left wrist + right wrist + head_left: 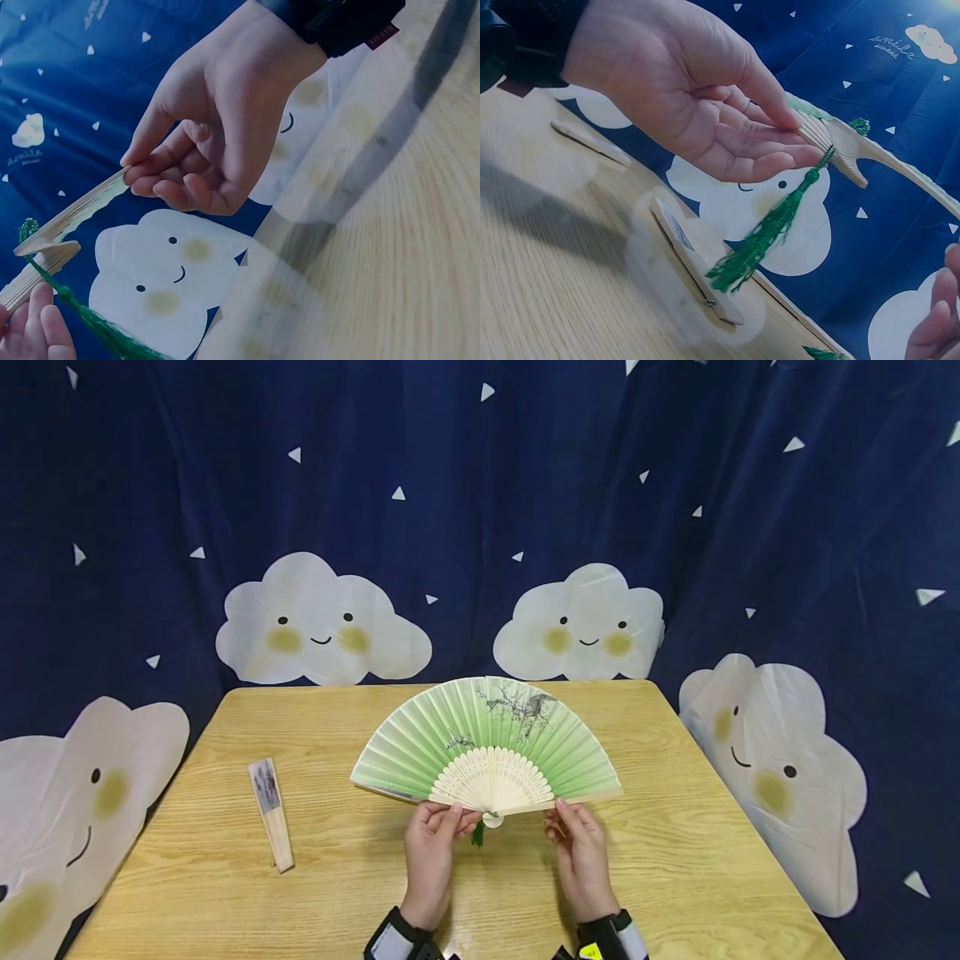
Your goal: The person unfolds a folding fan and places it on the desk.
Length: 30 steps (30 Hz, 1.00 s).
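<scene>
Wooden table (675, 860) before cloud curtain: both hands, left hand (431, 852) and right hand (581, 852), pinch the spread green fan (487, 743) by its outer ribs. Pulling wider could tear the pleated leaf or strain its pivot.

Two bare hands reach forward side by side from the near edge of the scene, backs facing up. Each wrist wears a dark strap-on band. The left hand (430, 853) sits left of centre, its fingers raised and lightly bent, with thumb and fingertips (447, 812) pinched together at the far end. The right hand (583, 853) mirrors it on the right, a clear gap between the two, its fingertips (561, 811) also pinching. From the wrist views, the right hand's thumb presses down onto its curled fingers, and the left hand's thumb meets its extended fingers, palm partly open beneath. Both forearms angle slightly inward.
</scene>
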Motion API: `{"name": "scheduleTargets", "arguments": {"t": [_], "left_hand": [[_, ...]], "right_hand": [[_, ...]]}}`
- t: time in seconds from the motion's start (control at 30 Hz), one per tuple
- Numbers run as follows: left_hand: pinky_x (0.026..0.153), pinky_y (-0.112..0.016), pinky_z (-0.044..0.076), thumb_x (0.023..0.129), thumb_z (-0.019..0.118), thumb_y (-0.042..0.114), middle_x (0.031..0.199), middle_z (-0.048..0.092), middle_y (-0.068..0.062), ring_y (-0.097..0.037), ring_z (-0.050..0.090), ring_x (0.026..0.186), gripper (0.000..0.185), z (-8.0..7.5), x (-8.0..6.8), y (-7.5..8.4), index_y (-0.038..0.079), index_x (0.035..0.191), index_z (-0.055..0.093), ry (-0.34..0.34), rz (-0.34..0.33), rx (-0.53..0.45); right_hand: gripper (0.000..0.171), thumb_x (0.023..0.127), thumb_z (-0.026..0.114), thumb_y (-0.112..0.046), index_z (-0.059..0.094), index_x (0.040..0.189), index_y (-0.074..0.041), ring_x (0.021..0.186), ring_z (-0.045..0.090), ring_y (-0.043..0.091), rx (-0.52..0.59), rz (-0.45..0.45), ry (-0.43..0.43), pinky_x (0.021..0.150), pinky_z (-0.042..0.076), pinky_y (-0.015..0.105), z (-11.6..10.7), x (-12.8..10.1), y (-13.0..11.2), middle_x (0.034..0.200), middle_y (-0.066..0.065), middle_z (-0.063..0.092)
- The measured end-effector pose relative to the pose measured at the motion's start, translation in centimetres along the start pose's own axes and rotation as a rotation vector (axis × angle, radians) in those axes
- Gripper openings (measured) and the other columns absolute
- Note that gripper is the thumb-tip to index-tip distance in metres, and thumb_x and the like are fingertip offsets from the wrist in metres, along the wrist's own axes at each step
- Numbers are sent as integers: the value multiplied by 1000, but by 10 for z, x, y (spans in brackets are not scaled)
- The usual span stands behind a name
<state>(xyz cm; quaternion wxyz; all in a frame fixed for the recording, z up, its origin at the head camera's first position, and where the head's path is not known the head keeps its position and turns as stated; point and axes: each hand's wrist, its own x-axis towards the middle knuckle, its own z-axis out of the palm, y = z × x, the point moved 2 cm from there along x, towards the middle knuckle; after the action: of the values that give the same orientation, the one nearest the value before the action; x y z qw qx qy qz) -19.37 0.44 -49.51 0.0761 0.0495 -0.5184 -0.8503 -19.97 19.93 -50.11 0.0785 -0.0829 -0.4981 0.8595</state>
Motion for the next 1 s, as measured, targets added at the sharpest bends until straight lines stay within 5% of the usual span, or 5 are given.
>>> {"name": "scheduleTargets", "arguments": {"t": [0.13, 0.33, 0.63, 1.0], "left_hand": [[70, -40, 56, 85, 60, 17, 85, 67, -21, -23, 68, 77, 29, 4, -1, -4, -5, 98, 45, 9, 29, -10], [67, -35, 57, 88, 57, 13, 84, 69, -16, -22, 68, 78, 19, 7, 5, -21, -1, 95, 46, -75, 183, -110], [67, -34, 57, 86, 60, 14, 82, 68, -16, -24, 68, 76, 24, 32, 9, -20, -1, 94, 44, -38, 29, -92], [68, -33, 57, 85, 59, 6, 81, 66, -15, -23, 68, 75, 18, 88, 42, -39, -3, 93, 46, -67, -149, -120]], "right_hand": [[22, 89, 56, -17, 56, 68, -12, 69, 55, 10, 29, -25, 25, 61, 41, 20, 0, -2, 0, 70, -3, 62], [20, 89, 56, -17, 55, 70, -11, 71, 56, 10, 69, -70, 72, 62, 42, 20, -1, -3, -2, 72, -2, 61], [18, 89, 56, -18, 56, 73, -9, 71, 55, 12, 82, -113, 134, 60, 42, 20, -14, -1, -13, 73, 1, 61], [17, 86, 59, -18, 57, 75, -5, 70, 54, 14, 81, -198, 226, 59, 42, 22, -47, 29, -41, 74, 2, 61]]}}
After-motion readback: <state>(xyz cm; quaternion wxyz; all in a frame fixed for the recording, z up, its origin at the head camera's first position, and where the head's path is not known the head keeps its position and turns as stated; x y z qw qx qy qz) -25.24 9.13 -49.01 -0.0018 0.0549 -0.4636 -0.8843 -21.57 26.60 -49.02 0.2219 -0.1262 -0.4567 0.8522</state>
